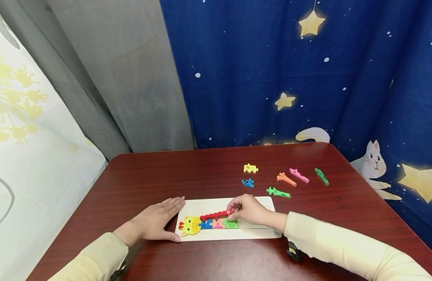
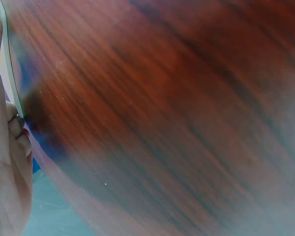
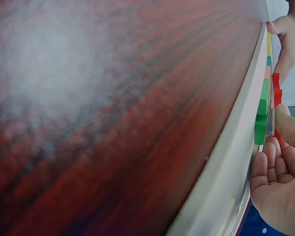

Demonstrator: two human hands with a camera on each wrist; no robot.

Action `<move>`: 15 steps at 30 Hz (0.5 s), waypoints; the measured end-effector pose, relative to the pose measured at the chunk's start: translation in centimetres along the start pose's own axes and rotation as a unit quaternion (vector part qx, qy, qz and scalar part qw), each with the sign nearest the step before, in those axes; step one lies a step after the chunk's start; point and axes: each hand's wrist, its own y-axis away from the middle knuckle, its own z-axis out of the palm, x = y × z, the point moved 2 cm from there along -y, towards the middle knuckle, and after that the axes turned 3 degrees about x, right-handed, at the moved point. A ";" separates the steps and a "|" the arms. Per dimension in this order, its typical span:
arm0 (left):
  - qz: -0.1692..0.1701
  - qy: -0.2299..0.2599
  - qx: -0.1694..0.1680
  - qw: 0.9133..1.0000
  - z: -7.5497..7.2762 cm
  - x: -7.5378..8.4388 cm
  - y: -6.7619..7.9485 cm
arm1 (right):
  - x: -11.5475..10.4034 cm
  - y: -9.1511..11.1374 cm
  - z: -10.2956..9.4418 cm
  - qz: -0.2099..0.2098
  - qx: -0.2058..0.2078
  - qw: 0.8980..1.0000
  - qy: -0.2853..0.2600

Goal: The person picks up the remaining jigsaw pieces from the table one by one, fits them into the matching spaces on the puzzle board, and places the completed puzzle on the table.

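Note:
My right hand [image 1: 249, 210] pinches the right end of a long, notched red puzzle piece [image 1: 214, 215] between thumb and fingers. That piece lies along the upper side of a row in a pale wooden puzzle board [image 1: 251, 234]; whether it is seated is unclear. In the row are a yellow giraffe head [image 1: 190, 227], a blue piece [image 1: 206, 224], a pink piece [image 1: 218, 223] and a green piece [image 1: 232, 224]. The right wrist view shows the thumb against the red piece [image 3: 277, 91]. With fingers extended, my left hand [image 1: 156, 220] rests at the board's left edge.
Behind the board lie loose pieces: a yellow one [image 1: 250, 168], a blue one [image 1: 248, 183], a light green one [image 1: 278, 192], an orange one [image 1: 286, 179], a pink one [image 1: 299, 175] and a dark green one [image 1: 321, 176]. Curtains hang beyond the brown table [image 1: 160, 175].

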 end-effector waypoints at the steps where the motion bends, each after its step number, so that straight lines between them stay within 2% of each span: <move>1: 0.000 0.000 -0.001 1.000 0.0 0.0 0.0 | 0.0 0.0 0.0 -0.001 0.000 1.000 -0.001; 15: 0.001 0.001 0.001 1.000 0.0 -0.2 0.0 | 0.6 -0.1 0.2 0.001 0.001 1.000 -0.003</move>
